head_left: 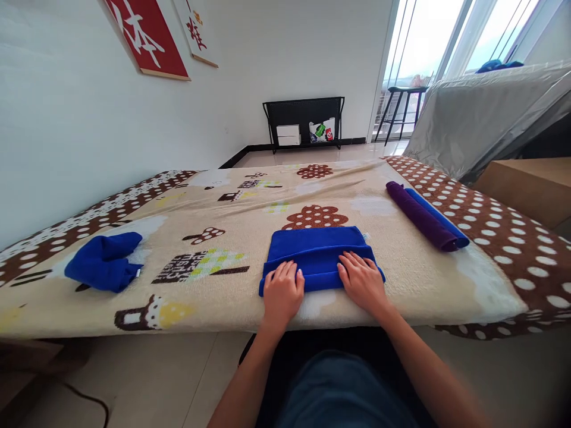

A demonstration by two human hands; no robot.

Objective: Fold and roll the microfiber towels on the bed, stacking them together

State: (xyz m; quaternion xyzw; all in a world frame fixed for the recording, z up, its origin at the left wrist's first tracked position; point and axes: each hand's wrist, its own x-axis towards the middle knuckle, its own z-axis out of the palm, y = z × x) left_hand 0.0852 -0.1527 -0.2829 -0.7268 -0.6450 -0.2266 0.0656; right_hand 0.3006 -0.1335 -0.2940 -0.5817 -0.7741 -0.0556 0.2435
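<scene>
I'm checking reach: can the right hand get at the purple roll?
Probably yes: nothing tall stands between the right hand, resting on the blue cloth, and the purple roll across the blanket.

left hand: bare, fingernails visible | right hand: bare, fingernails visible | forearms: bare, slim, narrowing toward wrists | top: dark teal-blue, plain, rounded over the front | trousers: black, details lost in shadow

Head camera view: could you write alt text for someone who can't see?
A person's left hand and right hand rest on a folded blue cloth on a patterned blanket. A crumpled blue cloth lies at left; a purple roll and a blue roll lie side by side at right.
</scene>
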